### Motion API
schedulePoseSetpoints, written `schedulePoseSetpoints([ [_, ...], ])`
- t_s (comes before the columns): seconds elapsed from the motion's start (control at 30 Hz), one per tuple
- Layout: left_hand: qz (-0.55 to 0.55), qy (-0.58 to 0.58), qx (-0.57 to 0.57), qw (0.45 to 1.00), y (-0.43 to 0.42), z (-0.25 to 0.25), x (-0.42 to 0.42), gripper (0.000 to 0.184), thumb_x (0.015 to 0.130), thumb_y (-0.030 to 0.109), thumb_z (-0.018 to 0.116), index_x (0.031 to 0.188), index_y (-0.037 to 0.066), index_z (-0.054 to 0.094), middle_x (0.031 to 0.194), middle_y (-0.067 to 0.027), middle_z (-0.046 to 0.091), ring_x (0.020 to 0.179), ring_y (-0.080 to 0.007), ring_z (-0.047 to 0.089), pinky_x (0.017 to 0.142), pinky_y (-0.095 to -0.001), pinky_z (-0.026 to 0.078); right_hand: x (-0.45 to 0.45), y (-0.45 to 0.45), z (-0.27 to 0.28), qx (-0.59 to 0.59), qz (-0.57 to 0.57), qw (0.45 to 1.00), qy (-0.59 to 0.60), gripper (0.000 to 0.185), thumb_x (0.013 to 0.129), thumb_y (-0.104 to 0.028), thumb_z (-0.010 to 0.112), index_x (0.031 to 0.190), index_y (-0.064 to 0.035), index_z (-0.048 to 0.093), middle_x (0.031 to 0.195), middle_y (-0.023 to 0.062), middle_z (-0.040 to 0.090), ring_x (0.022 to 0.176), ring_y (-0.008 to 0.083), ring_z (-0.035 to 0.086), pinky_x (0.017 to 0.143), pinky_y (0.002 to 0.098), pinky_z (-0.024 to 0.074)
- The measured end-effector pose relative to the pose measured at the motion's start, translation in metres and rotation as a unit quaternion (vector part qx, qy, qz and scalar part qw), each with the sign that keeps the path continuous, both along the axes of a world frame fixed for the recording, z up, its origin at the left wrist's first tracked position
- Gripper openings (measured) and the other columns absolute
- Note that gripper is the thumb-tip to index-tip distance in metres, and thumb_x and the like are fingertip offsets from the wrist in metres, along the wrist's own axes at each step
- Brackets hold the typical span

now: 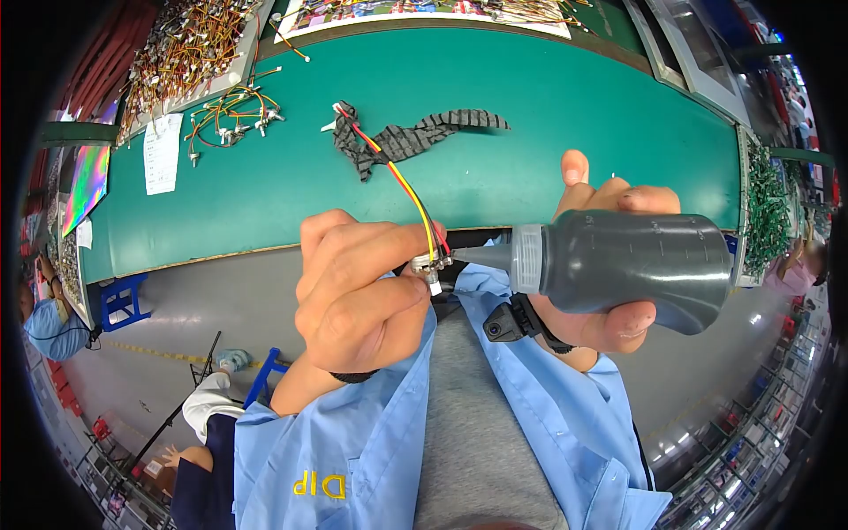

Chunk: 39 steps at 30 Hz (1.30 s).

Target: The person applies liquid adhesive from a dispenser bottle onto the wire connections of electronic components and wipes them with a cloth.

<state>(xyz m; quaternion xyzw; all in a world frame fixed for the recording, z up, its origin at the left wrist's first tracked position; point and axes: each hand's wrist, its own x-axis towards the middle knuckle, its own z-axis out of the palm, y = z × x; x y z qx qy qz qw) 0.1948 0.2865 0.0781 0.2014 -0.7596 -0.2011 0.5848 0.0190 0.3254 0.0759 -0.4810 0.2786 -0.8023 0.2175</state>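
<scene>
My left hand (353,287) pinches a small metal potentiometer (427,263) between thumb and fingertips, just past the table's front edge. Red, yellow and black wires (408,185) run up from it to a white connector (338,108) lying by a strip of grey striped cloth (424,132). My right hand (579,325) is wrapped around a dark grey squeeze bottle (640,261), tipped on its side. The bottle's thin nozzle (484,255) points left at the potentiometer's terminals; whether its tip touches them I cannot tell.
A bundle of wired potentiometers (234,119) lies on the green table (548,97), beside a paper slip (162,155). At the far left a tray holds heaped wires (190,53). Green circuit boards (766,203) stand at the right. Another person's arm (196,458) shows at lower left.
</scene>
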Motion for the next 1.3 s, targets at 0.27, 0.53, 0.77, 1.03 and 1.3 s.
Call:
schedulePoseSetpoints([
  [0.27, -0.003, -0.003, -0.005, 1.000, 0.001, -0.001, 0.001, 0.033, 0.065, -0.013, 0.067, 0.087, 0.008, 0.053, 0.091, -0.0152, 0.070, 0.068, -0.0223, 0.063, 0.060, -0.0311, 0.038, 0.002, -0.004, 0.004, -0.006, -0.091, 0.995, 0.026, 0.065, 0.074, -0.049, 0.078, 0.117, -0.0066, 0.053, 0.112, 0.0077, 0.050, 0.072, 0.0167, 0.053, 0.082, 0.0384, 0.0431],
  [0.53, -0.041, 0.057, 0.034, 0.997, 0.002, -0.010, 0.003, 0.031, 0.066, -0.013, 0.066, 0.086, 0.007, 0.053, 0.091, -0.0166, 0.070, 0.069, -0.0236, 0.063, 0.060, -0.0320, 0.037, -0.017, -0.007, 0.004, 0.113, -0.035, 0.913, -0.391, 0.048, 0.090, -0.050, 0.057, 0.112, -0.0081, 0.055, 0.085, 0.0038, 0.054, 0.063, 0.0144, 0.046, 0.088, 0.0436, 0.0370],
  [0.77, -0.068, 0.051, 0.045, 0.995, -0.008, -0.005, 0.006, 0.029, 0.065, -0.012, 0.065, 0.085, 0.005, 0.052, 0.092, -0.0160, 0.070, 0.070, -0.0242, 0.063, 0.061, -0.0335, 0.039, -0.032, -0.014, -0.030, 0.205, 0.218, 0.767, -0.567, 0.046, 0.095, -0.050, 0.047, 0.085, -0.0060, 0.053, 0.062, -0.0005, 0.029, 0.050, 0.0091, 0.026, 0.071, 0.0299, 0.0290],
  [1.03, -0.090, -0.319, -0.201, 0.922, -0.099, 0.066, -0.010, 0.021, 0.066, -0.005, 0.067, 0.080, 0.005, 0.054, 0.092, -0.0087, 0.070, 0.078, -0.0221, 0.063, 0.064, -0.0357, 0.042, -0.069, -0.003, -0.049, 0.170, 0.160, 0.799, -0.553, 0.045, 0.095, -0.050, 0.047, 0.081, -0.0071, 0.053, 0.062, 0.0002, 0.033, 0.050, 0.0105, 0.029, 0.072, 0.0317, 0.0319],
  [1.3, -0.188, -0.519, -0.398, 0.732, -0.235, 0.045, -0.121, 0.015, 0.073, 0.008, 0.059, 0.087, 0.007, 0.055, 0.088, -0.0033, 0.064, 0.083, -0.0200, 0.059, 0.075, -0.0307, 0.045, -0.099, 0.017, -0.065, 0.119, 0.106, 0.803, -0.574, 0.044, 0.094, -0.049, 0.050, 0.087, -0.0067, 0.057, 0.064, 0.0025, 0.046, 0.049, 0.0121, 0.033, 0.078, 0.0337, 0.0363],
])
